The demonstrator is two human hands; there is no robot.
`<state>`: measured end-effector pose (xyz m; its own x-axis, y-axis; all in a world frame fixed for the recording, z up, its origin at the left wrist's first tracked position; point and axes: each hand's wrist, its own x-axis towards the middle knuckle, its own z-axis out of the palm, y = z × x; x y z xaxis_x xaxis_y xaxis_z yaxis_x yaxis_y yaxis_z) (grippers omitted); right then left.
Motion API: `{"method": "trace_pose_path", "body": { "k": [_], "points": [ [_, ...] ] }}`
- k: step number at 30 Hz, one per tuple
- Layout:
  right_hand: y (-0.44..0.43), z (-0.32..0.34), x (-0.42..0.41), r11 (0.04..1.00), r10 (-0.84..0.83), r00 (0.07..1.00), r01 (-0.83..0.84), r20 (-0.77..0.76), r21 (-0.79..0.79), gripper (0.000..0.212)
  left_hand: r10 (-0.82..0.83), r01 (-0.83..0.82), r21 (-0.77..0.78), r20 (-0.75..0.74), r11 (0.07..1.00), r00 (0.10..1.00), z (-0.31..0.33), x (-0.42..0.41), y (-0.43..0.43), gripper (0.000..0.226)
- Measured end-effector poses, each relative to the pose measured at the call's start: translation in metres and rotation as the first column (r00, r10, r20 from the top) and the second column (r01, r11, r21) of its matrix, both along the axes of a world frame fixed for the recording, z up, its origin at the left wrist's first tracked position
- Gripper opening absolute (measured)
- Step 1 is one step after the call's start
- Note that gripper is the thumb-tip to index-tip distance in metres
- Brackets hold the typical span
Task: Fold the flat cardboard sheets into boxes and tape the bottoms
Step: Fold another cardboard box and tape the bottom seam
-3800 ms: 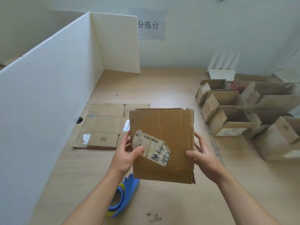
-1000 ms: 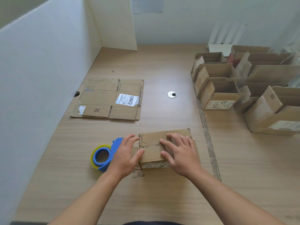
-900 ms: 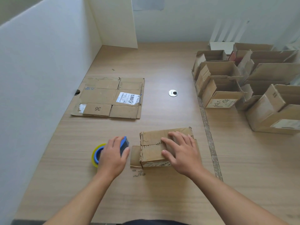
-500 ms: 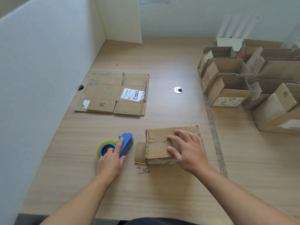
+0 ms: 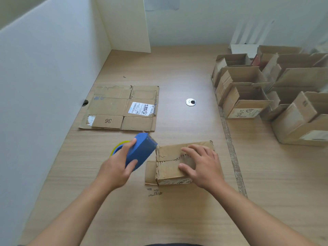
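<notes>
desk [image 5: 177, 219]: light wood; a few cardboard crumbs [image 5: 154, 191] lie nearest, just in front of the box.
left hand [image 5: 115, 169]: fingers and thumb are curled round the blue tape dispenser [image 5: 140, 150]. It seems to be lifted off the desk, with its front end just beside the box's upper left edge.
right hand [image 5: 204, 167]: fingers are spread and nearly straight, pressing flat on the two closed flaps and grasping nothing.
box [image 5: 168, 167]: small and worn, in the near middle of the desk. The seam between its flaps is ragged, and a loose side flap [image 5: 150, 172] sticks out flat on its left.
seam risk: the right hand covers much of the seam, so tape may run onto the fingers or stop short. If the hand lifts, the flaps will probably spring up.
flap risk: the side flap may catch the tape dispenser or get taped outside the box.
tape risk: torn edges may hold tape poorly, and a crooked start would miss the seam.
flat sheet [image 5: 120, 108]: farther left, not yet folded.
folded boxes [image 5: 245, 102]: far right, clustered well apart from the work.
</notes>
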<state>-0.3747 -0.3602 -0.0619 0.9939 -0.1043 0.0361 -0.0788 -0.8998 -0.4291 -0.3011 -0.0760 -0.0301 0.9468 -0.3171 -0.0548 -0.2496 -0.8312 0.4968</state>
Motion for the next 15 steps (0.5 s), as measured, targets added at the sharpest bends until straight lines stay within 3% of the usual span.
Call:
{"method": "trace_pose_path", "body": {
  "k": [3, 6, 11, 15],
  "points": [
    [-0.002, 0.008, 0.003, 0.99, -0.048, 0.999, 0.05, -0.019, 0.135, 0.067, -0.255, 0.252, 0.039, 0.203, 0.967, 0.945, 0.025, -0.001, -0.012, 0.058],
    [-0.005, 0.015, 0.003, 0.937, -0.084, 0.996, 0.086, -0.019, 0.338, 0.057, -0.494, 0.451, 0.208, 0.272, 0.868, 0.826, 0.026, -0.001, -0.028, 0.056],
    [-0.014, 0.01, -0.001, 0.892, -0.006, 1.0, 0.001, 0.009, 0.452, 0.056, -0.599, 0.506, 0.336, 0.294, 0.795, 0.745, 0.02, -0.002, -0.042, 0.047],
    [-0.015, 0.005, 0.001, 0.898, 0.008, 0.999, -0.021, 0.031, 0.439, 0.04, -0.642, 0.539, 0.374, 0.251, 0.754, 0.724, 0.025, -0.002, -0.049, 0.053]
  ]
}}
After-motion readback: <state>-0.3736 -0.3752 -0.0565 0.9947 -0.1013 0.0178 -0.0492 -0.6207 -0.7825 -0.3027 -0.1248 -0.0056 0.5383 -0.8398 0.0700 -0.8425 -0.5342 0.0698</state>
